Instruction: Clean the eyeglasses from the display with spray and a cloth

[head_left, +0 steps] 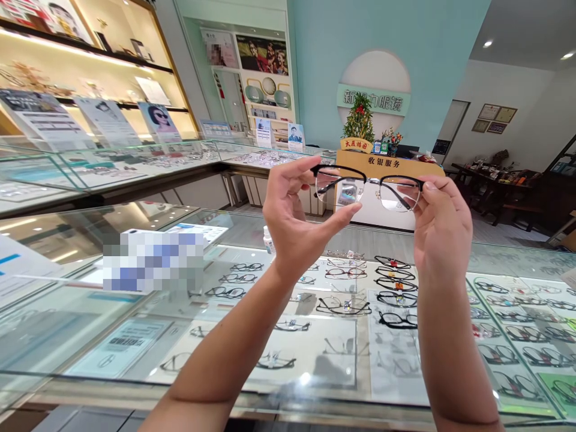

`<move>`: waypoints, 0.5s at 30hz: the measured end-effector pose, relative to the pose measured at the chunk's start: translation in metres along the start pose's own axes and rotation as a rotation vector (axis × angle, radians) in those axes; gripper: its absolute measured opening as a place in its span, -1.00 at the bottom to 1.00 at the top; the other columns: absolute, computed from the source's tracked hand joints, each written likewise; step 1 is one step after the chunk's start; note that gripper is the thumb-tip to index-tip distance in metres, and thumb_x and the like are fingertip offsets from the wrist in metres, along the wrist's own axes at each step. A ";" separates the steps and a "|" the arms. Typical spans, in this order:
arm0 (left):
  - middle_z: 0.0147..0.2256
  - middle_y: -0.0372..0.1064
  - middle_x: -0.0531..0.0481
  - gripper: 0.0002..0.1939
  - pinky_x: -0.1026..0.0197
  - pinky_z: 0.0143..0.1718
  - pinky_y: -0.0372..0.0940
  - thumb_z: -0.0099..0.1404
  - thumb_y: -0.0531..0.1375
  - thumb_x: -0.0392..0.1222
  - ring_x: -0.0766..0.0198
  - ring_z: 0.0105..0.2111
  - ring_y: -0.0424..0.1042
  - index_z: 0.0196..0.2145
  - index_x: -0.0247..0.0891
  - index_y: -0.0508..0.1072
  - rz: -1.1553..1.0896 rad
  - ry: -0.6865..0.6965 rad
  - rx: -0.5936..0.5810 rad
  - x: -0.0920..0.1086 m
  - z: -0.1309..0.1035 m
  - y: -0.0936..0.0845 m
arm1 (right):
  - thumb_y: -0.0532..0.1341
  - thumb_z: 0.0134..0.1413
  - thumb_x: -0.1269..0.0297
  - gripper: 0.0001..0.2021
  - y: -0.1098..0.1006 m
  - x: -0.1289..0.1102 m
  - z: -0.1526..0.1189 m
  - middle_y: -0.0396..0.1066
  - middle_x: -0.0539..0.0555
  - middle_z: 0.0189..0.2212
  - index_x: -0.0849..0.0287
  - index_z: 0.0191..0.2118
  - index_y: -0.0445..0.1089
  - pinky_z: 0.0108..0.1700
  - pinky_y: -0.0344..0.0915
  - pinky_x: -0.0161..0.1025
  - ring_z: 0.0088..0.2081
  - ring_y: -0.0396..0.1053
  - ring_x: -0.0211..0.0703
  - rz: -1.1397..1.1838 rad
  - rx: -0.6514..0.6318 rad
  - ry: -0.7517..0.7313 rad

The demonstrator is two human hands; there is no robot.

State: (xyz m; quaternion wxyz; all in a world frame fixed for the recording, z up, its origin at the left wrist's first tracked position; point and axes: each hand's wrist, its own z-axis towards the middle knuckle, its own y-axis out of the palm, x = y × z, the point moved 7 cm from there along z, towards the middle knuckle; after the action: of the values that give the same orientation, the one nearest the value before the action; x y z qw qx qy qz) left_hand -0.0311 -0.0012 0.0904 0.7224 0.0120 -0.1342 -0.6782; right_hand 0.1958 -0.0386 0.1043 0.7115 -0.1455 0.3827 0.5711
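Bare forearms (229, 336) reach upward, left fingers (290, 171) spread from the thumb (339, 221), right fingers (443, 195) pinched together.

Black across the brows of the glasses (373, 180), black on the temples too, pale metal along the lower rims, and the lenses clear! Behind them, a plain, soft blue-green wall (315, 78), then a white disc (375, 67) crossed by a pale green band (405, 108) with greyish lettering. Golden tan on the cash desk (418, 167), black characters there, white below. A green plant (357, 123) above, dotted red! Down lower, a column of black frames (396, 298), one reddish-brown pair (345, 273), and bright lime on a tray (549, 379).
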 end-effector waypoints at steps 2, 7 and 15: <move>0.01 0.38 0.00 -0.18 -0.01 0.07 0.47 0.05 0.63 0.15 0.11 -0.03 0.57 0.20 0.04 0.47 -0.017 0.050 0.029 0.004 0.000 0.000 | 0.21 0.30 0.17 -0.91 0.000 0.001 0.000 0.58 -0.02 -0.16 -0.04 -0.21 0.45 0.13 0.47 -0.09 -0.01 0.63 -0.13 -0.008 -0.007 0.012; 0.00 0.39 0.01 -0.16 0.01 0.01 0.50 0.04 0.64 0.14 0.14 -0.10 0.58 0.21 0.04 0.45 -0.009 0.081 0.038 0.007 -0.001 0.001 | 0.20 0.31 0.14 -0.89 0.000 0.005 0.000 0.58 -0.04 -0.19 -0.05 -0.20 0.45 0.11 0.48 -0.11 -0.04 0.63 -0.15 -0.042 -0.021 0.036; -0.14 0.39 0.05 -0.23 0.07 0.00 0.49 0.10 0.61 0.16 0.17 -0.10 0.58 0.16 0.00 0.42 0.001 -0.022 0.015 0.001 -0.002 0.001 | 0.24 0.26 0.15 -0.90 0.003 0.010 -0.001 0.58 -0.07 -0.29 0.00 -0.25 0.45 0.10 0.46 -0.12 -0.12 0.62 -0.17 -0.009 -0.008 0.079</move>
State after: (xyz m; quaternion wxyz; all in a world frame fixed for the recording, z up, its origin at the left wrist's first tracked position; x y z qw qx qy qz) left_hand -0.0301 -0.0027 0.0892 0.7210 0.0102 -0.1474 -0.6770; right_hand 0.1933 -0.0312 0.0977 0.6978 -0.1726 0.4077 0.5630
